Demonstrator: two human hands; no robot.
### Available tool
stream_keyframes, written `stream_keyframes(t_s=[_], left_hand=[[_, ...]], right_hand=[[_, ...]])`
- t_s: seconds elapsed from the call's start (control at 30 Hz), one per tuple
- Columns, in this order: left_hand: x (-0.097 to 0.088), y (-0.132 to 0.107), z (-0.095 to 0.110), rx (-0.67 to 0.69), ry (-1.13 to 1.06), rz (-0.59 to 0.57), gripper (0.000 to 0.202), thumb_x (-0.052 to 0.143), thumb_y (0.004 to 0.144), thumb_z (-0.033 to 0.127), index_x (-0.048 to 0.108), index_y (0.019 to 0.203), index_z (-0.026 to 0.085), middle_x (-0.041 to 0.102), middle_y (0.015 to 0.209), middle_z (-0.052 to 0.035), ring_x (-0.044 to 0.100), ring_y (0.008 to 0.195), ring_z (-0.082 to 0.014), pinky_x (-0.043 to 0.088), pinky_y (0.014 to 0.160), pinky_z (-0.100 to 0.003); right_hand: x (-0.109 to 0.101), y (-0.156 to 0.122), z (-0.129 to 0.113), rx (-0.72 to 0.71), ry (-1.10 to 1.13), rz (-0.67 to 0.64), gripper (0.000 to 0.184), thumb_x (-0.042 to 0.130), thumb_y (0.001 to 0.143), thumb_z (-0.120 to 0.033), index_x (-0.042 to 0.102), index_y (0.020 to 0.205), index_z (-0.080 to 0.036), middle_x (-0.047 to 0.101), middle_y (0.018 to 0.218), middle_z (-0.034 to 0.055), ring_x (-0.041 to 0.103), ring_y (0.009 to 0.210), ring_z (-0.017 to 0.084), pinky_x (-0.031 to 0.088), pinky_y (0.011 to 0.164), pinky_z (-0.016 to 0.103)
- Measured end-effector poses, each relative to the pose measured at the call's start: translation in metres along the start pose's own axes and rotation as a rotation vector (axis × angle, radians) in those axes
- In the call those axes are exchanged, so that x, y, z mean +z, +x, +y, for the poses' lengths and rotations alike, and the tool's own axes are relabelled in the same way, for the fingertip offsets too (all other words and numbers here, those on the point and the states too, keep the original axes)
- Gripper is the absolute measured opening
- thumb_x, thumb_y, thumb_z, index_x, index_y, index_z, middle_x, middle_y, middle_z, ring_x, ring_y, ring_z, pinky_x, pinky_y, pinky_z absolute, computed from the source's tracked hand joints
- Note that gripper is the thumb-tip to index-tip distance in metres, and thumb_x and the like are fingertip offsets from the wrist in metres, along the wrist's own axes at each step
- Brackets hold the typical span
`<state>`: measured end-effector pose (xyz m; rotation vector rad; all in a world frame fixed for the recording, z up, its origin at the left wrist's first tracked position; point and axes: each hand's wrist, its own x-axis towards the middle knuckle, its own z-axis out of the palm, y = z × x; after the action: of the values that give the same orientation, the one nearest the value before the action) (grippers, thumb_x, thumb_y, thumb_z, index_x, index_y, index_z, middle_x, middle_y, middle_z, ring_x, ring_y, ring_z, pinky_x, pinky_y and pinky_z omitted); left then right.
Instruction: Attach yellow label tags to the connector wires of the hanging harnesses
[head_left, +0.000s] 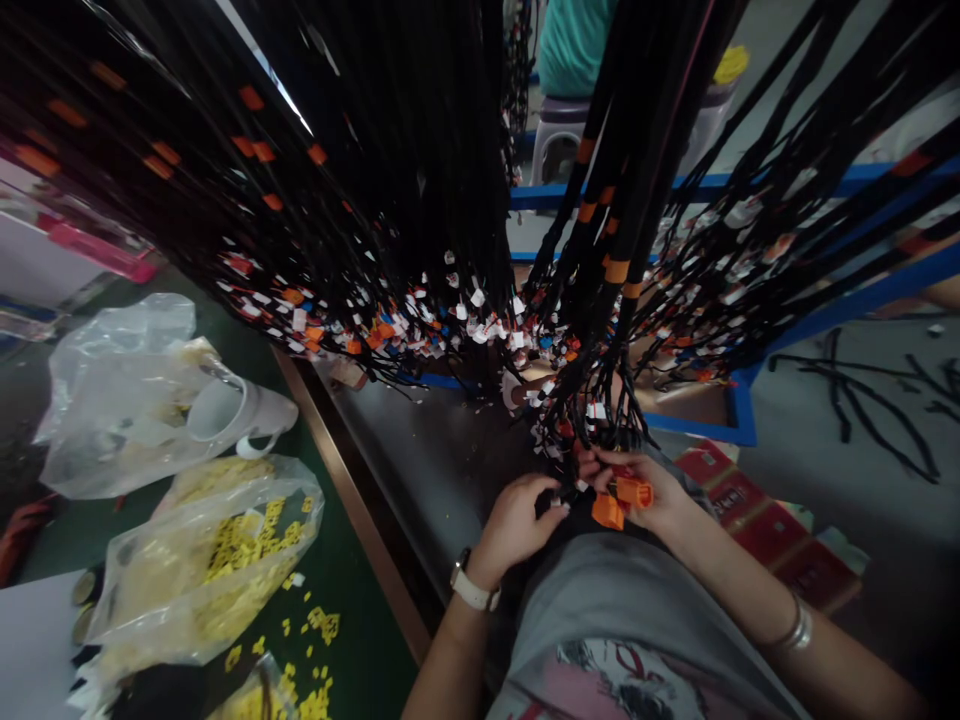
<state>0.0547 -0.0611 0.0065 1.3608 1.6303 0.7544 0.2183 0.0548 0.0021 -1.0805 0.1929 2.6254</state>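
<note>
My left hand [521, 520] is in front of my lap, its thumb and fingers pinched together at a small dark piece I cannot make out. Close on its right, my right hand [646, 488] is closed on the lower end of a wiring harness. Orange connectors [634, 492] stick out from its fingers, and red bits show beside them. Above both hands hangs a thick bundle of black taped wire harnesses [611, 330], with white tags and orange tape bands. The fingertips of my right hand are partly hidden among the wires.
More harnesses [420, 150] hang from above, ending in white, orange and blue connectors. A blue frame [712, 430] stands behind. On the green table [360, 600] lie a plastic bag of yellow parts [225, 560] and a white mug [262, 410]. Red boxes [772, 520] are at right; a person in teal [576, 50] sits beyond.
</note>
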Motion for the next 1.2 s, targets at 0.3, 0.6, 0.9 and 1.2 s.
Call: stream_keyframes(t_s=[0.3,0.6,0.9,1.2], left_hand=[[0.004,-0.002,0.021,-0.002,-0.218,-0.075,0.023,0.06,0.077,0.035,0.068,0.08,0.014,0.068,0.074,-0.0045,0.059,0.069,-0.0158,0.044,0.064,-0.023],[0.015,-0.001,0.019,0.055,-0.227,-0.205,0.023,0.056,0.08,0.031,0.069,0.09,0.016,0.07,0.086,-0.0063,0.062,0.078,-0.0177,0.045,0.074,-0.025],[0.022,0.008,-0.009,-0.138,0.003,-0.087,0.025,0.051,0.081,0.031,0.069,0.094,0.02,0.071,0.088,-0.0052,0.062,0.073,-0.0177,0.046,0.069,-0.027],[0.028,0.022,-0.04,-0.213,-0.159,0.301,0.025,0.041,0.084,0.018,0.06,0.1,0.019,0.067,0.099,-0.0074,0.062,0.088,-0.0167,0.048,0.077,-0.031]], right_hand=[[0.016,0.007,0.015,-0.036,0.193,-0.044,0.019,0.044,0.076,0.001,0.048,0.075,-0.017,0.05,0.067,-0.0007,0.053,0.051,0.005,0.047,0.042,0.008],[0.0,-0.008,0.014,-0.06,-0.213,0.044,0.007,0.052,0.08,-0.017,0.059,0.079,-0.018,0.061,0.062,0.0004,0.059,0.056,0.013,0.052,0.054,0.025],[-0.026,-0.032,-0.011,-0.157,-0.407,0.028,0.016,0.071,0.066,-0.017,0.056,0.072,-0.019,0.053,0.053,-0.0048,0.048,0.042,0.006,0.042,0.038,0.016],[-0.013,-0.051,-0.01,-0.144,-0.556,0.015,0.024,0.076,0.062,-0.02,0.059,0.079,-0.018,0.056,0.052,-0.0039,0.05,0.041,0.007,0.038,0.034,0.015]])
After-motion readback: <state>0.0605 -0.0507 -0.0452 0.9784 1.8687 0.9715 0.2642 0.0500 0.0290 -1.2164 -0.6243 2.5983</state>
